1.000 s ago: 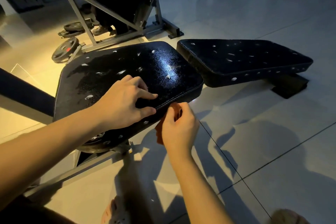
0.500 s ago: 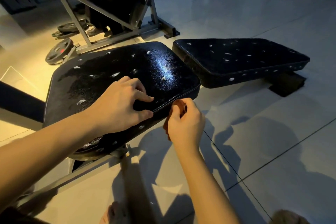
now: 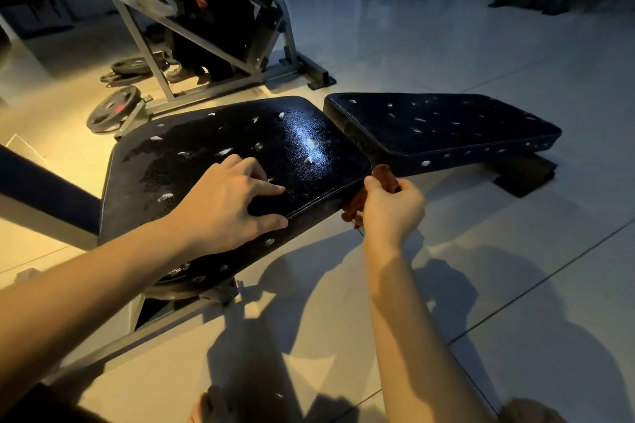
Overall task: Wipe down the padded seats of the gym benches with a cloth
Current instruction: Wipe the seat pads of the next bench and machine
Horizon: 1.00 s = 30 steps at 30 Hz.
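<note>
A black padded seat (image 3: 302,148), worn with pale tears, fills the middle of the head view. My left hand (image 3: 230,203) rests on its near edge, fingers on top and thumb against the side. Just off the seat's right corner, my right hand (image 3: 391,209) grips a bunched reddish-brown cloth (image 3: 385,178) pressed against the pad's side edge. A second black pad (image 3: 439,124), also torn in spots, lies to the right with a narrow gap between the two.
A grey steel machine frame (image 3: 220,58) stands behind the seat, with weight plates (image 3: 113,110) on the floor at its left foot and a person's legs (image 3: 202,45) within it. Tiled floor (image 3: 481,268) spreads to the right. Dark equipment lines the far wall.
My right hand has slid the cloth rightward along the seat's side edge to its right corner. My left hand stays on the pad.
</note>
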Motion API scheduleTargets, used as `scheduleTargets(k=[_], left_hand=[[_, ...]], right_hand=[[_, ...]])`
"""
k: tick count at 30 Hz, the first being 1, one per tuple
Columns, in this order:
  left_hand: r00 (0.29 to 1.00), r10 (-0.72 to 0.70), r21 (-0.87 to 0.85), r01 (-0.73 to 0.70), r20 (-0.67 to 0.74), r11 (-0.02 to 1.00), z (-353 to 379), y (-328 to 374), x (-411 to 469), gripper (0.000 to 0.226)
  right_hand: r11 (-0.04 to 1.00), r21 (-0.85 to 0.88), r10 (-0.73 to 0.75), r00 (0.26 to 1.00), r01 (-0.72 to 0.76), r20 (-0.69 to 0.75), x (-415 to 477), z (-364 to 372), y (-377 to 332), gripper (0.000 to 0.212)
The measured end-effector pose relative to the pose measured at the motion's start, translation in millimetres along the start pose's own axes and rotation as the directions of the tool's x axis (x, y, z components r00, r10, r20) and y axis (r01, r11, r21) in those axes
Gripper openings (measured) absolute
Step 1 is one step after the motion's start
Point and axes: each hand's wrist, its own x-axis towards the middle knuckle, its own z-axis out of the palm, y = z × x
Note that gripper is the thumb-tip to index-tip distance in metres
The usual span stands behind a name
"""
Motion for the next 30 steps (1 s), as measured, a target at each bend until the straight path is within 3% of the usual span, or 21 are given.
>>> scheduleTargets(k=[5, 10, 14, 19, 22, 25, 28, 30], left_hand=[[1.0, 0.011, -0.013, -0.011, 0.01, 1.0, -3, -2, 4, 0.087], [0.998, 0.055, -0.058, -0.054, 0.022, 0.997, -6, -4, 9, 0.093], [0.995, 0.094, -0.052, -0.092, 0.022, 0.994, -11, 3, 12, 0.087], [0.993, 0.108, -0.055, -0.106, 0.044, 0.993, -9, 16, 18, 0.081], [0.993, 0.115, -0.045, -0.113, 0.031, 0.993, -11, 24, 24, 0.079], [0.994, 0.108, -0.044, -0.108, 0.014, 0.993, -13, 26, 25, 0.076], [0.994, 0.113, -0.051, -0.114, -0.006, 0.992, -13, 23, 20, 0.066], [0.995, 0.101, -0.052, -0.102, -0.017, 0.993, -12, 16, 16, 0.063]], right_hand=[[0.997, 0.075, 0.006, 0.998, -0.011, 0.064, -27, -4, -1, 0.008], [0.992, 0.123, -0.013, 0.988, -0.006, 0.154, -53, -5, 3, 0.018], [0.993, 0.118, -0.042, 0.97, 0.014, 0.24, -69, -13, -2, 0.021], [0.979, 0.125, 0.093, 0.899, -0.161, 0.427, -72, -27, -8, 0.008], [0.957, 0.16, 0.182, 0.93, -0.243, 0.319, -40, -42, -15, 0.015], [0.992, 0.078, 0.088, 0.987, -0.099, 0.133, -8, -46, -14, 0.019], [1.0, 0.024, -0.004, 0.994, 0.002, 0.11, -6, -23, -9, 0.005], [0.998, -0.027, -0.056, 0.994, 0.058, 0.095, -13, -10, -4, 0.008]])
